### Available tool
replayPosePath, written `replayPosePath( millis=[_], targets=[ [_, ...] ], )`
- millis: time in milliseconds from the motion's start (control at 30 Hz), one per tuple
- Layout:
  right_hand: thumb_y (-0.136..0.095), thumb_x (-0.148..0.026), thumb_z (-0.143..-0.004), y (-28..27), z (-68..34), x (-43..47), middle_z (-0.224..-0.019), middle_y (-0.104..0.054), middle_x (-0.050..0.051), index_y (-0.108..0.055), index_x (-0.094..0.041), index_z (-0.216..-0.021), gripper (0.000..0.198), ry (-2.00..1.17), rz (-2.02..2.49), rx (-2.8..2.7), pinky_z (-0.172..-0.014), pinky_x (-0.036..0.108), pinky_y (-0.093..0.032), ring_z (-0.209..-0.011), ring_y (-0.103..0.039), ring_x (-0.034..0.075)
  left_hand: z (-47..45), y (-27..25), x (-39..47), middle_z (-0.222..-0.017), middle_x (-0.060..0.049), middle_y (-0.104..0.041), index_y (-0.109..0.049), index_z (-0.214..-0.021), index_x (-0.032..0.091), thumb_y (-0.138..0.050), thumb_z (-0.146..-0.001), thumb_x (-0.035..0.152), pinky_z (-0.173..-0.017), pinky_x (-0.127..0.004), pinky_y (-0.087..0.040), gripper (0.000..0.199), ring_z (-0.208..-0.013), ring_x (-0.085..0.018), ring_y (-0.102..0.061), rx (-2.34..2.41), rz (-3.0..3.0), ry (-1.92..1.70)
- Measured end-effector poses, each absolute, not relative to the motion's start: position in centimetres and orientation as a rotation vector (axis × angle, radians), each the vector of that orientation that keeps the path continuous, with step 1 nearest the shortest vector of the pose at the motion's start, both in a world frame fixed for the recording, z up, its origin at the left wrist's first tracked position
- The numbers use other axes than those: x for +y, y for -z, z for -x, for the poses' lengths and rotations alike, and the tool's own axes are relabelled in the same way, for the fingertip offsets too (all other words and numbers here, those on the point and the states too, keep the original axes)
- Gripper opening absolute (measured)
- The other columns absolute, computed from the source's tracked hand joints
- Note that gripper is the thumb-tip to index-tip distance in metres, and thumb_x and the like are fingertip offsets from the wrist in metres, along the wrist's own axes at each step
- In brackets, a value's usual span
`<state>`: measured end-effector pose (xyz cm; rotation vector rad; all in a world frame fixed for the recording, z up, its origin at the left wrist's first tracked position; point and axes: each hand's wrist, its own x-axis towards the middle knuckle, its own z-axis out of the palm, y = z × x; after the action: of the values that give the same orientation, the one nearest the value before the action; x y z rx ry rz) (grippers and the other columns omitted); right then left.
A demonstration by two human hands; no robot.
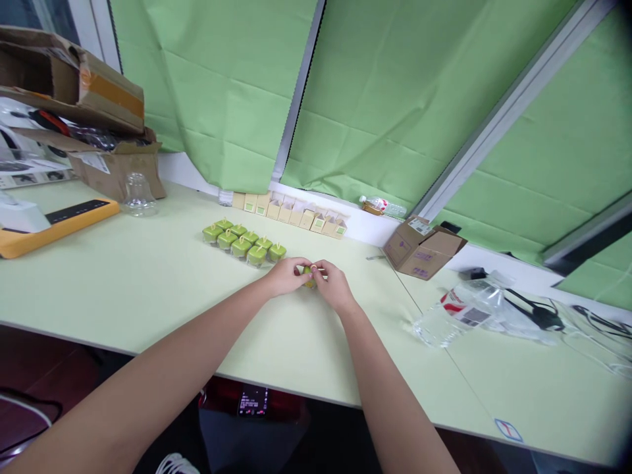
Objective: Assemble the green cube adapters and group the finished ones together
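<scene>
Both hands meet near the middle of the table around a small clear jar with a green top, mostly hidden by the fingers. My left hand pinches it from the left. On the other side, my right hand has its fingers closed at the jar's top, by a small pale ring-like part. Just left of the hands stand several similar jars in two close rows, each with a green top and a pale stub sticking up.
Small beige boxes line the wall behind. A cardboard box and a large plastic bottle lie to the right, with cables beyond. At left are an orange-edged device, a clear plastic bottle piece and stacked cartons.
</scene>
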<state>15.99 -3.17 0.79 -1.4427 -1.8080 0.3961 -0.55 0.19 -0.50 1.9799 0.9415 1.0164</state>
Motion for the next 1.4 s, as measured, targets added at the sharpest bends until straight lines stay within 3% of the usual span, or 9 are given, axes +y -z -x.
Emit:
replayPosePath(
  millis=[233, 333, 500, 633, 733, 833, 1100, 1233, 1400],
  targets=[
    [-0.052, -0.041, -0.085, -0.8, -16.5, -2.9, -0.089, -0.071, 0.001, -0.065, -0.023, -0.088, 0.023, -0.549, 1.421, -1.766, -0.071, 0.028, -0.049, -0.080, -0.066, 0.017, 0.4, 1.0, 0.1, -0.100, -0.004, -0.071, -0.066, -0.113, 0.020, -0.058, -0.083, 0.042, -0.070, -0.028, -0.050, 0.038, -0.069, -0.015, -0.060, 0.951, -2.030, -1.018],
    [-0.050, -0.037, -0.085, -0.8, -17.9, -2.5, -0.087, -0.070, 0.002, -0.065, -0.023, -0.087, 0.021, -0.358, 1.541, -1.758, -0.070, 0.029, -0.047, -0.076, -0.065, 0.017, 0.7, 0.6, -0.2, -0.120, -0.007, -0.064, -0.060, -0.121, 0.021, -0.054, -0.087, 0.039, -0.078, -0.031, -0.051, 0.039, -0.074, -0.015, -0.063, 1.010, -2.181, -1.102],
    [-0.050, -0.029, -0.083, -1.1, -23.5, -2.2, -0.084, -0.068, 0.010, -0.068, -0.020, -0.085, 0.020, 0.145, 1.978, -1.477, -0.070, 0.035, -0.044, -0.077, -0.061, 0.023, 2.0, -0.6, 0.2, -0.141, -0.008, -0.046, -0.054, -0.129, 0.024, -0.049, -0.089, 0.028, -0.095, -0.035, -0.047, 0.040, -0.109, -0.023, -0.060, 1.393, -2.291, -1.220],
    [-0.054, -0.032, -0.082, -1.7, -25.8, -2.8, -0.106, -0.063, 0.019, -0.066, -0.015, -0.106, 0.031, 0.356, 2.157, -1.066, -0.073, 0.039, -0.044, -0.087, -0.061, 0.028, 2.5, -0.6, 0.8, -0.148, -0.011, -0.036, -0.051, -0.131, 0.022, -0.051, -0.087, 0.026, -0.095, -0.037, -0.047, 0.044, -0.111, -0.026, -0.060, 1.608, -2.268, -1.075],
    [-0.049, -0.030, -0.086, -1.8, -24.6, -2.8, -0.105, -0.065, 0.016, -0.064, -0.016, -0.110, 0.031, 0.343, 2.107, -1.168, -0.079, 0.036, -0.044, -0.093, -0.061, 0.026, 2.3, -0.3, 0.9, -0.150, -0.013, -0.032, -0.050, -0.128, 0.019, -0.051, -0.086, 0.027, -0.092, -0.038, -0.048, 0.043, -0.111, -0.028, -0.060, 1.696, -2.247, -0.961],
    [-0.048, -0.028, -0.088, -1.3, -23.0, -2.4, -0.102, -0.068, 0.014, -0.064, -0.015, -0.111, 0.031, 0.196, 2.123, -1.342, -0.084, 0.034, -0.043, -0.098, -0.061, 0.026, 2.1, -0.2, 1.0, -0.150, -0.016, -0.032, -0.051, -0.124, 0.016, -0.050, -0.085, 0.026, -0.091, -0.038, -0.048, 0.040, -0.109, -0.028, -0.060, 1.723, -2.219, -0.936],
    [-0.050, -0.026, -0.086, -0.2, -24.3, -1.7, -0.112, -0.065, 0.021, -0.060, -0.008, -0.122, 0.041, 0.117, 2.254, -1.257, -0.091, 0.038, -0.043, -0.108, -0.060, 0.031, 2.2, 0.0, 1.6, -0.131, -0.018, -0.051, -0.056, -0.111, 0.014, -0.052, -0.084, 0.024, -0.094, -0.036, -0.046, 0.029, -0.109, -0.027, -0.058, 1.677, -2.162, -0.990],
    [-0.053, -0.025, -0.084, -0.1, -24.3, -1.8, -0.114, -0.063, 0.026, -0.057, -0.004, -0.123, 0.045, 0.097, 2.244, -1.266, -0.095, 0.041, -0.042, -0.113, -0.058, 0.034, 2.1, 0.2, 1.8, -0.131, -0.018, -0.054, -0.057, -0.113, 0.010, -0.052, -0.082, 0.020, -0.098, -0.035, -0.044, 0.033, -0.114, -0.027, -0.056, 1.584, -2.194, -1.041],
    [-0.056, -0.029, -0.082, -0.3, -21.8, -1.6, -0.112, -0.067, 0.016, -0.063, -0.014, -0.113, 0.035, -0.289, 1.873, -1.360, -0.095, 0.040, -0.045, -0.107, -0.061, 0.027, 1.1, 0.5, 1.1, -0.118, -0.011, -0.065, -0.062, -0.114, 0.015, -0.055, -0.080, 0.016, -0.093, -0.033, -0.047, 0.036, -0.103, -0.023, -0.062, 1.322, -2.160, -1.112]
  ],
)
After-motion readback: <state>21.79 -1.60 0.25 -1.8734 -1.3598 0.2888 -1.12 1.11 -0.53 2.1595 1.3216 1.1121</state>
